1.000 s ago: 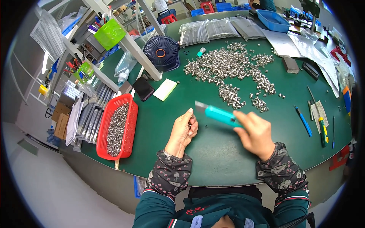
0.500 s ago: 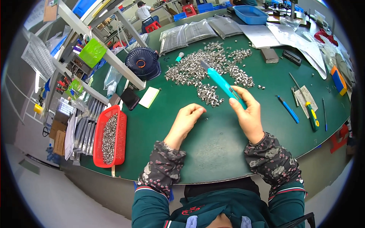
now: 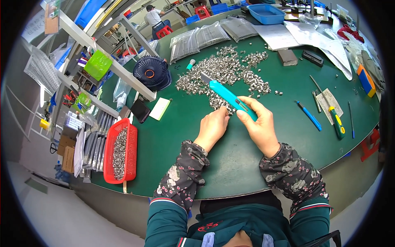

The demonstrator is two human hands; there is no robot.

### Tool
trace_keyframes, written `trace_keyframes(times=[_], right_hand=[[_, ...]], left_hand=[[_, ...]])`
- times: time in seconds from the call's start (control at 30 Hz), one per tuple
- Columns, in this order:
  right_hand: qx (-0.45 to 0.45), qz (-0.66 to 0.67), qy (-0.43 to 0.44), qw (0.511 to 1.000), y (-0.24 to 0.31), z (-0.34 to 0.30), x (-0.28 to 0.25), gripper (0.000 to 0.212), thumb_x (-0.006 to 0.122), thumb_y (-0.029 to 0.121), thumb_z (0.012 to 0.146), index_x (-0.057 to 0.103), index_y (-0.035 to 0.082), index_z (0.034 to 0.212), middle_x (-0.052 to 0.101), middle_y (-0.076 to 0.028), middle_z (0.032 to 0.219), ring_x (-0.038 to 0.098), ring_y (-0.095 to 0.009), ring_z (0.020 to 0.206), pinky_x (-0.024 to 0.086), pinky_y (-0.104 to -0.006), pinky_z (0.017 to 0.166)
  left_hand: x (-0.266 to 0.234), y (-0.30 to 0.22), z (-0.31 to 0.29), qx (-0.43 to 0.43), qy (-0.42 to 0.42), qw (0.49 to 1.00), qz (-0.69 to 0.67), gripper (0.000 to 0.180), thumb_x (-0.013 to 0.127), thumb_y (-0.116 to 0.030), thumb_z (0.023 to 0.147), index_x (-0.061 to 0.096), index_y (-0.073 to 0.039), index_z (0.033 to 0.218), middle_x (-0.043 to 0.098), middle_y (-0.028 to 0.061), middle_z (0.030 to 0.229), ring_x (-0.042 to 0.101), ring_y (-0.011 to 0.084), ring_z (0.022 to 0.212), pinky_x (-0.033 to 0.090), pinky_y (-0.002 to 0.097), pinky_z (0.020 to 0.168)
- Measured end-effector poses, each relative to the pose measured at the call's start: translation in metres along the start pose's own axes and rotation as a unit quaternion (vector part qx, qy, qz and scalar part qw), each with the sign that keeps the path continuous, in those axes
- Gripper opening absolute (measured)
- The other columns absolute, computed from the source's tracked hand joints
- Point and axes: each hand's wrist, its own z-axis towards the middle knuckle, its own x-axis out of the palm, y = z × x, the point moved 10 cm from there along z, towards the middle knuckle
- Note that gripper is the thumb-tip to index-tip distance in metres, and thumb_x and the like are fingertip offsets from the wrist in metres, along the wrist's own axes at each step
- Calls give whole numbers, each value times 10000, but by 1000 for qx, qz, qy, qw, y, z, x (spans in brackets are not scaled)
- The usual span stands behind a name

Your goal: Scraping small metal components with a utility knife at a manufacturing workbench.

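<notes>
In my right hand (image 3: 260,127) is a turquoise utility knife (image 3: 225,93), its blade out and angled up to the left over a heap of small shiny metal pieces (image 3: 224,68). My thumb presses along the knife's handle. My left hand (image 3: 212,128) lies at the near edge of the heap, below the knife, with its fingers curled together. Its fingertips touch or nearly touch the closest pieces; whatever they hold is hidden. A red plastic basket (image 3: 132,154) holding more such pieces stands at the left of the green table (image 3: 175,140).
Behind the heap lie bags of thin rods (image 3: 212,35) and a blue tray (image 3: 266,15). A small dark fan (image 3: 151,73), a phone (image 3: 140,111) and a notepad (image 3: 160,108) sit left. To the right lie a screwdriver (image 3: 337,123), a blue pen-like tool (image 3: 309,116) and a dark block (image 3: 287,57).
My left hand has moved right and forward to the heap's near edge. The knife in my right hand has shifted slightly left and lower.
</notes>
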Motion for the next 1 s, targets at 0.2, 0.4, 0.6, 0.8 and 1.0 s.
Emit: trace_keyframes(times=[0.2,0.4,0.6,0.8,1.0], right_hand=[[28,-9,21,999,-2,-6,7,282,617,86,727,568,6,992,605,-121,921,587,-199,829,442,-280,733],[-22,-82,87,993,0,-14,26,277,624,127,711,576,30,966,598,-132,882,588,-265,788,452,-316,689],[40,-100,191,976,-16,-24,49,277,620,161,714,581,38,960,596,-138,847,586,-276,751,453,-328,652],[82,-99,241,962,-23,-31,57,290,620,158,714,582,34,974,602,-143,852,591,-262,753,454,-324,654],[106,-93,281,949,-29,-35,64,284,618,151,713,589,31,969,606,-144,882,595,-258,777,455,-314,679]], left_hand=[[1,37,-35,-228,87,776,-582,93,501,-136,850,469,-56,815,520,25,746,370,53,499,295,171,377],[-5,77,-66,-200,26,621,-757,22,473,-93,863,470,-72,857,501,61,835,369,46,537,250,140,359],[-4,111,-77,-212,-33,589,-779,81,493,-129,861,515,-60,897,495,34,790,371,46,532,255,139,368],[-5,114,-78,-203,-49,575,-791,117,497,-166,863,524,-54,881,471,13,750,370,46,530,245,139,363],[-11,110,-77,-194,-57,609,-767,117,494,-161,865,523,-48,871,465,5,719,365,38,511,235,140,360]])
